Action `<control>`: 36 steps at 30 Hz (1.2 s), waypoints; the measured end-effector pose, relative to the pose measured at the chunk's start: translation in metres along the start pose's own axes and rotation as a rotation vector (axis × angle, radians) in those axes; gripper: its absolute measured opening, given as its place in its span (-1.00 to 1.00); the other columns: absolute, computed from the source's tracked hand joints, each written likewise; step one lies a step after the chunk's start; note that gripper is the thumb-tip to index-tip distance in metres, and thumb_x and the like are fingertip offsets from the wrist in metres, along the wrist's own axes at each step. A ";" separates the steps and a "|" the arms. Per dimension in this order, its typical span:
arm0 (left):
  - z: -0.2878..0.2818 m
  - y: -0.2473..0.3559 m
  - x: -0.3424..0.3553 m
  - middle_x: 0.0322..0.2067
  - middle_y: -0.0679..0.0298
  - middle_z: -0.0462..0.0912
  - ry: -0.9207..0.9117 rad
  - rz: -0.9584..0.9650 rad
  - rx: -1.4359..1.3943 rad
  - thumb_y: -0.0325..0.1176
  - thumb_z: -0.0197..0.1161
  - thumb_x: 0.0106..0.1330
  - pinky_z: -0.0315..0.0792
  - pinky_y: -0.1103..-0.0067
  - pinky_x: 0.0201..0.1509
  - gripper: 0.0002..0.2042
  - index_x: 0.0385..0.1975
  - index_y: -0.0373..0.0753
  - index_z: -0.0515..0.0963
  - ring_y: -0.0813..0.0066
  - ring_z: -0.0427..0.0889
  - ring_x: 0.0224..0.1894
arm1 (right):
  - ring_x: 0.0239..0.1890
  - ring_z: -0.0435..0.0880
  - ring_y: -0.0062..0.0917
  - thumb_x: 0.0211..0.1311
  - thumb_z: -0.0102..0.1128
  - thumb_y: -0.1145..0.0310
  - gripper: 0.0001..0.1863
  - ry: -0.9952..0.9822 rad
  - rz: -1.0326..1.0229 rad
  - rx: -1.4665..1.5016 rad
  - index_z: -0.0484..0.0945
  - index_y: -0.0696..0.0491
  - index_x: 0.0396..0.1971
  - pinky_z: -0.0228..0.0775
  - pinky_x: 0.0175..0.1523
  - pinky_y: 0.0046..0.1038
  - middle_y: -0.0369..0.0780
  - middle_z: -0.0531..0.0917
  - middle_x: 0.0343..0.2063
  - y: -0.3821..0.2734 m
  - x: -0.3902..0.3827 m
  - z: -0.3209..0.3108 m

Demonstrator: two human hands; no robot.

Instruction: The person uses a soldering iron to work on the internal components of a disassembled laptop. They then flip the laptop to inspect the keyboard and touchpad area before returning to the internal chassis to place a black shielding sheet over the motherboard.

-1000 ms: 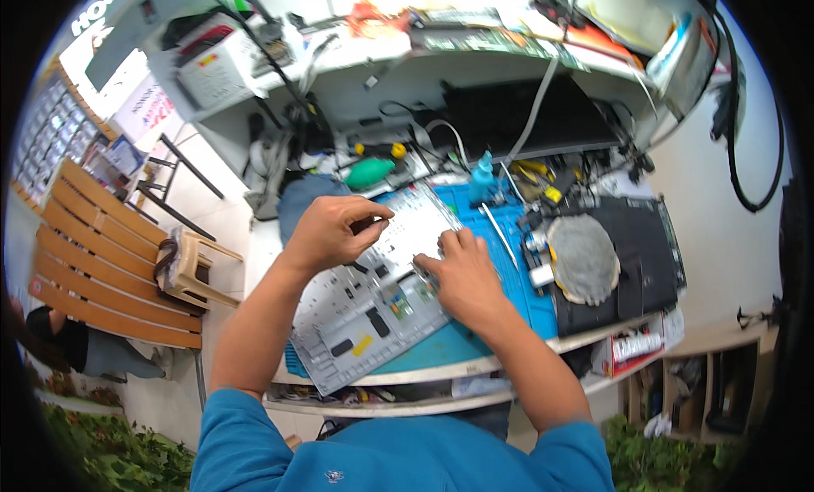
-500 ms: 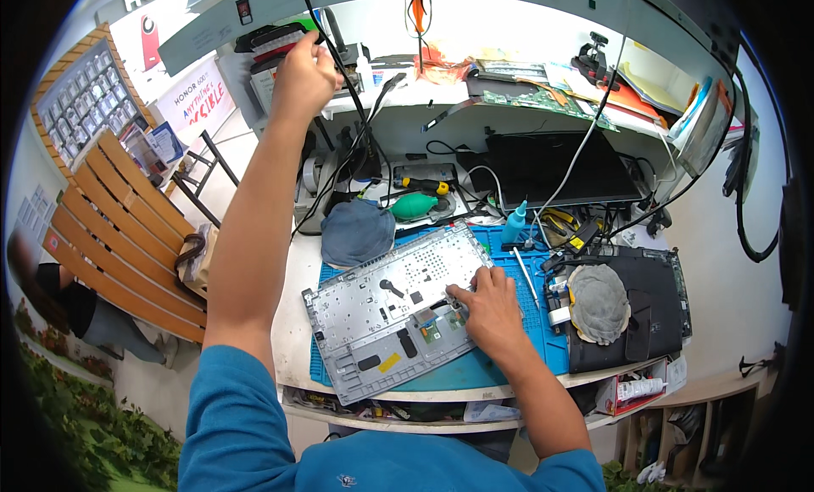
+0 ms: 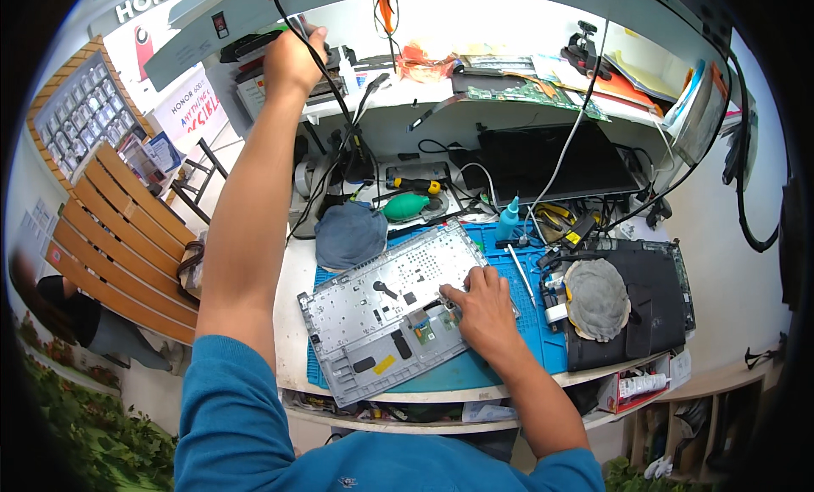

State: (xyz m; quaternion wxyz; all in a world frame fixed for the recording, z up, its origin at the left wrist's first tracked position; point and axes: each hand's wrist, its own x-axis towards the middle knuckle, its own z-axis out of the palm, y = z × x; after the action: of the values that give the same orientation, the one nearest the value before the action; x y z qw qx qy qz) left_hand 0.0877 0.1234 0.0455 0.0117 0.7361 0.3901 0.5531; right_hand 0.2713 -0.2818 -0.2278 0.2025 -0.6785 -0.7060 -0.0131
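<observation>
Panel (image 3: pixel 360 316), silver, under curled right hand (image 3: pixel 485 312); left hand (image 3: pixel 290 66) reaching at shelf (image 3: pixel 424 94); either's hold I cannot tell; next move, I judge, needs clearing black cable (image 3: pixel 331 82).

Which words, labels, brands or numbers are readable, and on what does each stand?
I cannot quote wording, only place it.
Grey sign, upper left: large white lettering.
White poster below it: dark and red lettering.
Silver laptop panel: any print on its yellow sticker is too small to read.

Laptop panel (image 3: pixel 400 311): matt metal. Grey pad (image 3: pixel 598 300): rough cloth. Slatted bench (image 3: pixel 127 214): smooth wood.
</observation>
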 end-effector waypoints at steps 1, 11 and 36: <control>-0.001 0.002 -0.013 -0.32 0.07 0.87 -0.018 -0.016 0.007 -0.16 0.38 0.61 0.77 0.49 -0.19 -0.65 0.00 -0.41 0.75 0.36 0.91 -0.34 | 0.16 0.47 -0.18 0.30 0.36 0.40 -0.57 -0.009 0.015 0.001 0.85 -0.19 0.15 0.27 0.21 -0.16 -0.13 0.59 -0.04 0.002 -0.003 -0.001; -0.033 0.004 -0.065 -0.26 0.15 0.89 0.053 0.218 -0.148 -0.40 0.39 0.61 0.79 0.53 -0.06 -0.81 0.08 -0.31 0.77 0.42 0.93 -0.13 | 0.16 0.46 -0.17 0.29 0.35 0.41 -0.55 -0.009 0.014 -0.008 0.85 -0.21 0.16 0.28 0.24 -0.15 -0.12 0.59 -0.05 0.001 0.001 -0.001; -0.145 -0.027 -0.344 -0.39 0.16 0.77 -0.623 -0.751 -1.146 -0.18 0.33 0.66 0.80 0.38 -0.30 -0.68 0.06 -0.37 0.68 0.31 0.84 -0.40 | 0.09 0.49 -0.22 0.31 0.22 0.52 -0.46 -0.036 0.017 -0.021 0.85 -0.24 0.21 0.31 0.19 -0.20 -0.14 0.59 -0.10 0.003 -0.001 -0.011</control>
State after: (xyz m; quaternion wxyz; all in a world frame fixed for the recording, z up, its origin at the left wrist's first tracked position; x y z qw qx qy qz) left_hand -0.0756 -0.1199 -0.1878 0.6905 0.5547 0.2446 0.3946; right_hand 0.2767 -0.2858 -0.2192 0.1827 -0.6868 -0.7035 -0.0068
